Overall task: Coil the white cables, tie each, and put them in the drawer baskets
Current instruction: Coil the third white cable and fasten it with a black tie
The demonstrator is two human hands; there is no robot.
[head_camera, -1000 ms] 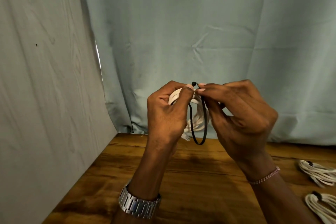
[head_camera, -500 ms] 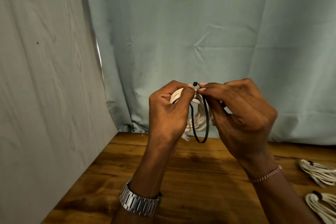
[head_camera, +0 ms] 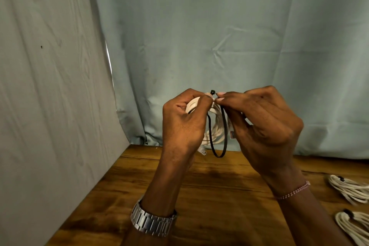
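White cable [head_camera: 216, 128] gripped by left hand [head_camera: 182, 124]; right hand [head_camera: 265, 126] pinches black zip tie [head_camera: 218, 142] above the table's [head_camera: 219, 189] back edge.

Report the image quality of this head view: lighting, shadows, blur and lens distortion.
Head view: dim, warm light; the hands cast a soft dark shadow on the wooden table. The left hand, right hand, black zip tie and coiled white cable look sharp. The tied bundles at the right edge are smeared. Wide-angle bending tilts the left backdrop.
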